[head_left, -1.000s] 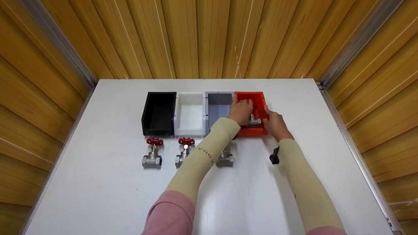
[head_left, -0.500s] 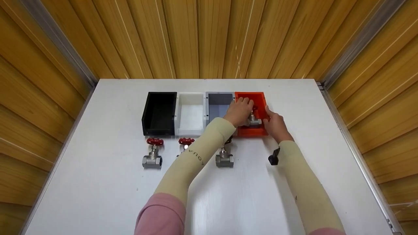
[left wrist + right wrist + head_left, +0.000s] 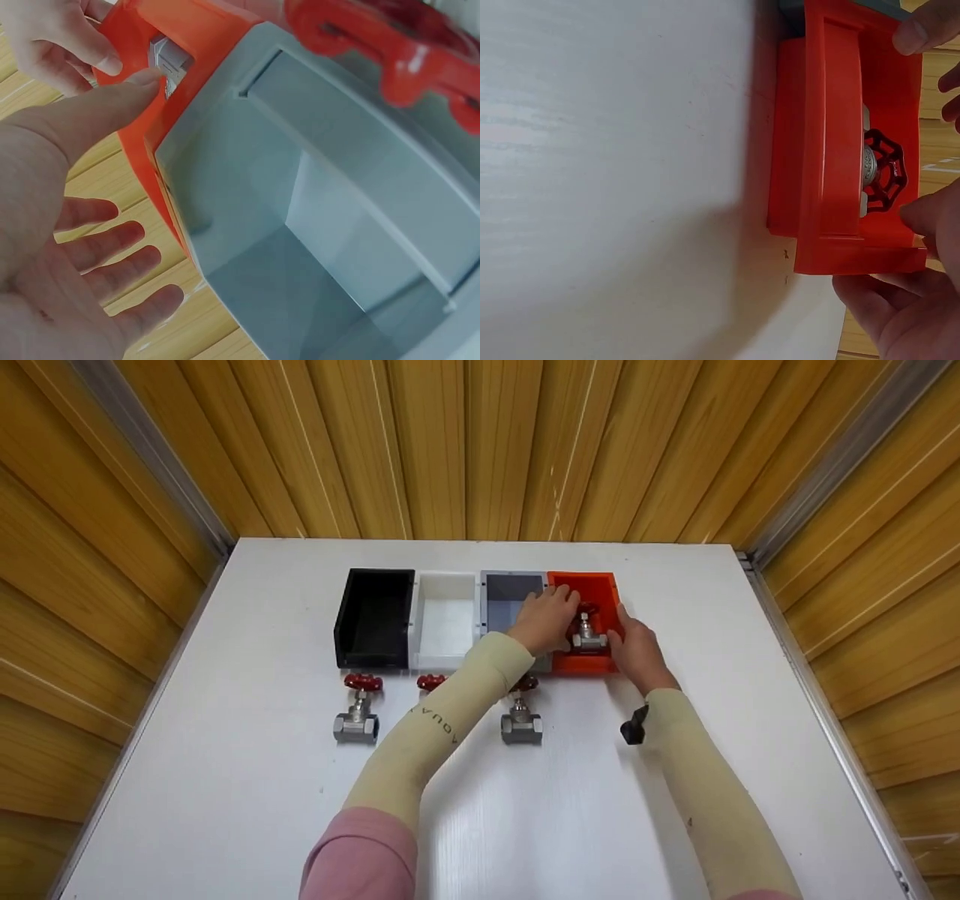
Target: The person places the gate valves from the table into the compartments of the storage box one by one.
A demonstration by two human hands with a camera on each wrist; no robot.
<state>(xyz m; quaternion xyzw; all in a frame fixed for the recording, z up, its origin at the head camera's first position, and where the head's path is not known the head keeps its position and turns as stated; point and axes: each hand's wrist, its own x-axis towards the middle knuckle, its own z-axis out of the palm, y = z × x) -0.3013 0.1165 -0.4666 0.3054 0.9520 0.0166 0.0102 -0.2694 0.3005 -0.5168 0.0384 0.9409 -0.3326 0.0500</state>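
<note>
A valve [image 3: 589, 639] with a grey metal body and a dark red handwheel [image 3: 886, 171] lies inside the orange bin [image 3: 583, 666]. My left hand [image 3: 546, 619] is over that bin's left side, beside the valve. Its fingers are spread and fairly straight in the left wrist view, with the thumb tip at the orange front edge. At the bin's right wall, my right hand [image 3: 641, 656] grips the wall, one digit over the inside and others outside. The grey bin [image 3: 300, 172] adjoins on the left, partly covered by my left hand.
A white bin [image 3: 446, 661] and a black bin [image 3: 373, 660] continue the row leftward. In front stand valves: one at left [image 3: 357, 726], one mostly behind my left sleeve with its red handwheel [image 3: 430, 682] showing, and one before the grey bin [image 3: 521, 727]. Wooden panels [image 3: 480, 450] enclose the white table.
My left hand has drawn slightly left from the valve, which shows more in the orange bin. The left forearm has swung left. My right hand stays at the bin wall; the head view shifted slightly.
</note>
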